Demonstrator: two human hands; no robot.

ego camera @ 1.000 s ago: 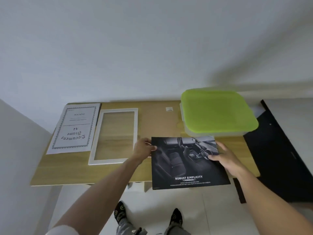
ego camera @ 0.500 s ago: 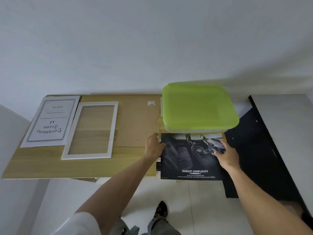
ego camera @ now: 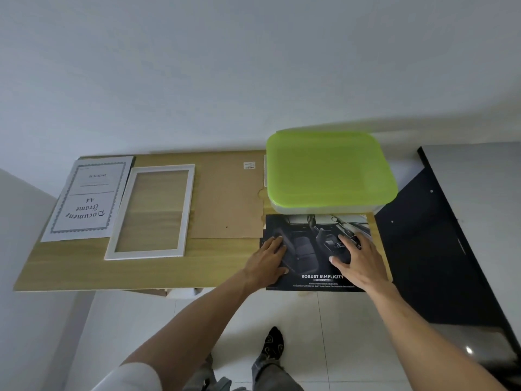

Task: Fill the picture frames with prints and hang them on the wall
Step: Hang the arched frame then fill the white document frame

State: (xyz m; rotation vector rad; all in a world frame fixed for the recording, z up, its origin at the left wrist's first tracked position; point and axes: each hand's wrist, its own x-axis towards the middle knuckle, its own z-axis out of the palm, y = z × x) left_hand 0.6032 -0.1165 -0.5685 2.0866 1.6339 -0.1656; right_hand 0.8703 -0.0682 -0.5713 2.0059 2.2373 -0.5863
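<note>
- Pressing the print point(ego camera: 315, 249) flat on the bench point(ego camera: 70, 272), my left hand point(ego camera: 267, 259) and right hand point(ego camera: 359, 259) both lie on top of it. The fingers point(ego camera: 345, 239) are spread and mostly straight, not curled around anything.
- The print's near edge sticks out a little past the front of the bench. I think it could slip off to the floor point(ego camera: 282, 311) if I let go or push it toward me.
- The green box point(ego camera: 329, 170) sits right at the print's far edge. Pushing forward could bend the paper against it.
- The white frame point(ego camera: 152, 213) lies well to the left, with the brown board point(ego camera: 228, 198) in between. I could slide the print left over the board.
- The paper sheet point(ego camera: 87, 198) lies just left of the frame.
</note>
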